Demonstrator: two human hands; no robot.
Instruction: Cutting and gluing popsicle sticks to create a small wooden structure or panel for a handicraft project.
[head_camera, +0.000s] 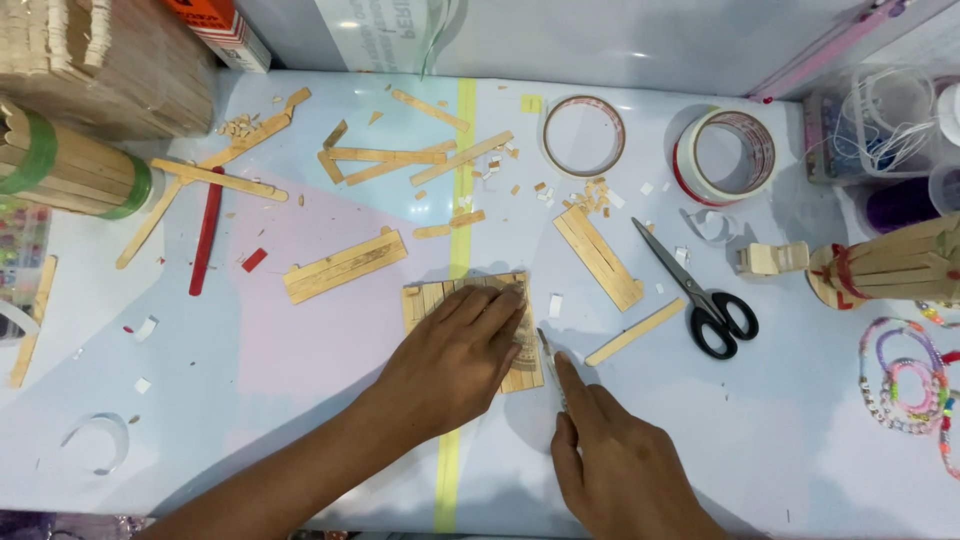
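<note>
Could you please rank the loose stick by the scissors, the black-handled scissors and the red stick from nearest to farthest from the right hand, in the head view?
From the right hand:
1. Loose stick, just up and to the right of its fingertips.
2. Black-handled scissors, farther right, beyond that stick.
3. Red stick, far off on the left side of the table.

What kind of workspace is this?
Likely a hobby craft table. The left hand presses a panel of wooden sticks flat while the right hand holds a thin blade beside it. Loose stick offcuts, tape rolls and scissors lie around.
</note>
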